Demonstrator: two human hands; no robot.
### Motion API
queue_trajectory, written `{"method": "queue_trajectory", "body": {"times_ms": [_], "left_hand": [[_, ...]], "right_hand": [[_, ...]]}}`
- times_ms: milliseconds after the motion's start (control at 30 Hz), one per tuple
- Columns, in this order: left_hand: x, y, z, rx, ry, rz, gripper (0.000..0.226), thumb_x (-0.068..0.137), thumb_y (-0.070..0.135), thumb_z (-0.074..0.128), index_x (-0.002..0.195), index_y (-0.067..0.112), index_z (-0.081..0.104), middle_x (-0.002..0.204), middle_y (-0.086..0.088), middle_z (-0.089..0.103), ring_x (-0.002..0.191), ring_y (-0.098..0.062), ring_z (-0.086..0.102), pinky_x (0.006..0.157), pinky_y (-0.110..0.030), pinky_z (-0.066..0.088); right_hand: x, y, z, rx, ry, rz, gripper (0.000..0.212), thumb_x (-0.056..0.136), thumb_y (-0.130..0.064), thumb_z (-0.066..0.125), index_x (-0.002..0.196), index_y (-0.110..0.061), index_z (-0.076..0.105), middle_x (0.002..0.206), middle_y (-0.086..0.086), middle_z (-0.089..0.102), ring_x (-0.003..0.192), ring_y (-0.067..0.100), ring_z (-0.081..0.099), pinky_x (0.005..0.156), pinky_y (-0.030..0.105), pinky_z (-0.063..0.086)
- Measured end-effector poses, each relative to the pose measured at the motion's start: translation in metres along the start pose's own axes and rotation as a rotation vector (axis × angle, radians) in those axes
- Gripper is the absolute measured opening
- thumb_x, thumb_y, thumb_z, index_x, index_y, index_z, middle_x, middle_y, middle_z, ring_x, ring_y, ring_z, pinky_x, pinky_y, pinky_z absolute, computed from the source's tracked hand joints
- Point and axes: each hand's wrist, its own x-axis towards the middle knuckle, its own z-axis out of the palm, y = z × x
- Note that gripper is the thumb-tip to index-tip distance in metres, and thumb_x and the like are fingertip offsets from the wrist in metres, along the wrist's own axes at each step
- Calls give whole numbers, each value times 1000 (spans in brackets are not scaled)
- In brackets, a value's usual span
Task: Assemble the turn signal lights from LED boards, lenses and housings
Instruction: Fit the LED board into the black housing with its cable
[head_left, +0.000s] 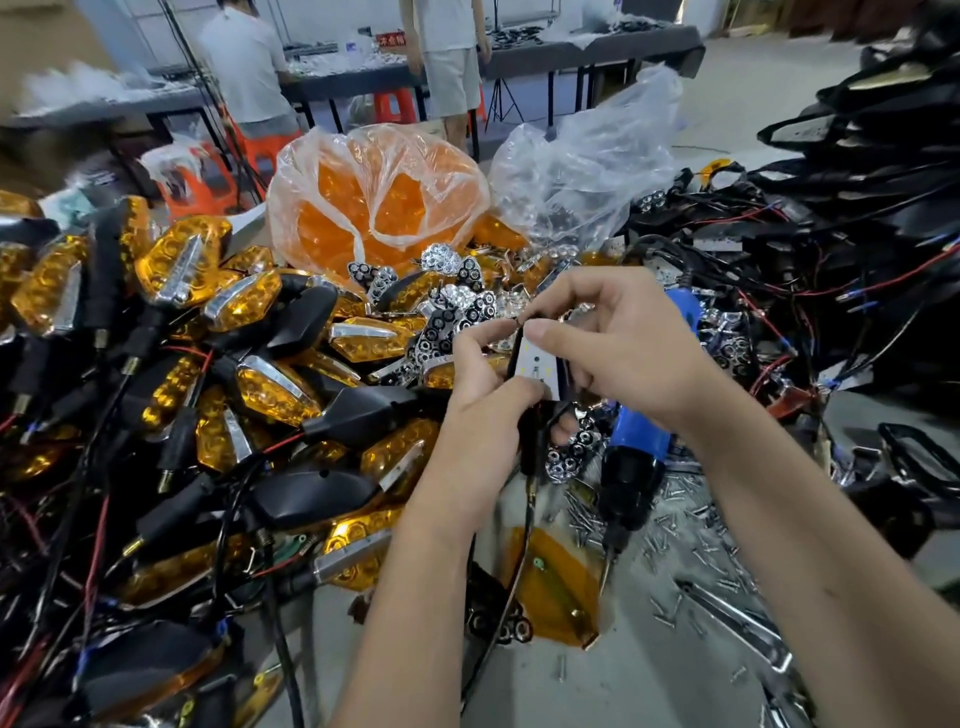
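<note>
left hand (480, 384): fingers curled, gripping black plastic housing (530, 441) with white LED board (537, 364) | right hand (618, 343): thumb and forefinger pinching board's top edge

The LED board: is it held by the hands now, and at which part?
Yes. Both hands hold the white LED board: left hand fingers at its left edge, right hand thumb and fingers at its top end.

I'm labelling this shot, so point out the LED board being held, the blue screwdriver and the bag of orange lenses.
LED board (535, 366), head view, on its white face.
Blue screwdriver (638, 447), head view, on its blue body.
Bag of orange lenses (374, 192), head view, on the bag's front.
</note>
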Motion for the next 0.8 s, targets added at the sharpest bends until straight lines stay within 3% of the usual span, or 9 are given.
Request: {"method": "queue_trajectory", "body": {"times_ms": [167,233,300,467,667,800], "left_hand": [[-4,1,-2,32,-57,-60,20,98,24,50,117,17,49,80,-12,71,54,-26,60,48,-30,48],[-6,2,-1,38,-91,-87,10,97,28,50,107,27,54,70,-7,63,49,-22,51,45,-27,39],[-6,3,0,17,-104,-121,13,94,30,51,97,42,57,64,0,56,48,-18,43,45,-25,32],[-5,2,-1,12,-73,-131,11,93,30,52,95,30,41,62,2,50,46,-15,37,45,-23,24],[-8,5,1,58,-58,-101,21,97,34,52,77,40,51,65,3,50,49,-14,35,44,-24,23],[-9,6,3,50,-69,-93,23,98,34,51,77,42,56,65,4,50,49,-14,35,43,-23,25]], "right_hand": [[-1,-2,2,52,112,-49,8,96,-9,73,93,-2,70,47,-3,59,32,9,47,36,17,35],[-3,-3,3,9,135,-71,9,97,-9,73,93,-2,70,46,-8,58,32,6,46,37,17,34],[-5,-3,5,-16,154,-77,9,97,-10,72,92,-3,70,46,-9,58,32,5,46,37,17,34],[-6,-4,8,-13,177,-92,10,97,-12,72,88,-8,70,45,-6,57,31,10,45,37,19,34],[-7,-4,10,-7,192,-83,10,98,-13,72,88,-12,71,44,-1,56,32,14,46,36,22,35],[-8,-4,10,-4,194,-90,11,97,-13,72,87,-11,71,44,-1,55,32,16,45,35,23,34]]}}
